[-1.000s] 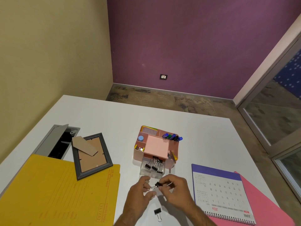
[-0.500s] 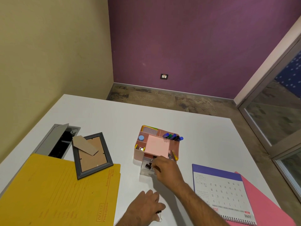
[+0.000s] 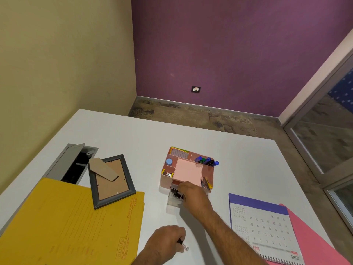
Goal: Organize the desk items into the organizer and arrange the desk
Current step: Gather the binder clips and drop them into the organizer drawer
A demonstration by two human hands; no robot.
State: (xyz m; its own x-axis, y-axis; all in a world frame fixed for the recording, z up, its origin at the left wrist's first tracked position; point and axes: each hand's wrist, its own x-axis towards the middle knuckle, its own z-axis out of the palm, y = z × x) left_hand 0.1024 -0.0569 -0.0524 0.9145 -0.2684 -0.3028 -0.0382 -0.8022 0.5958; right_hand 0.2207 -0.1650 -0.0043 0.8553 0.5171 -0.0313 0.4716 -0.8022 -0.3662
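Note:
The pink desk organizer (image 3: 208, 172) stands mid-desk, holding several markers (image 3: 207, 161), a pink note pad (image 3: 188, 172) and small items. Its clear drawer (image 3: 172, 202) is pulled out at the front with several black binder clips (image 3: 176, 195) inside. My right hand (image 3: 193, 196) reaches over the drawer with its fingertips down among the clips, and whether they hold one is hidden. Near the desk's front edge, my left hand (image 3: 165, 241) is closed on a black binder clip (image 3: 183, 245) that lies on the white desk (image 3: 248, 169). The clip's silver handle sticks out to the right.
A yellow file folder (image 3: 72, 226) lies front left, with a grey photo frame (image 3: 112, 181) face down on its corner. Behind them is an open grey cable hatch (image 3: 72, 163). A June desk calendar (image 3: 263, 226) rests on a pink folder (image 3: 317, 238) front right.
Both hands held one clip together near the front. My right hand then moved forward to the drawer and stays there, while my left hand dropped onto the other clip near the front edge.

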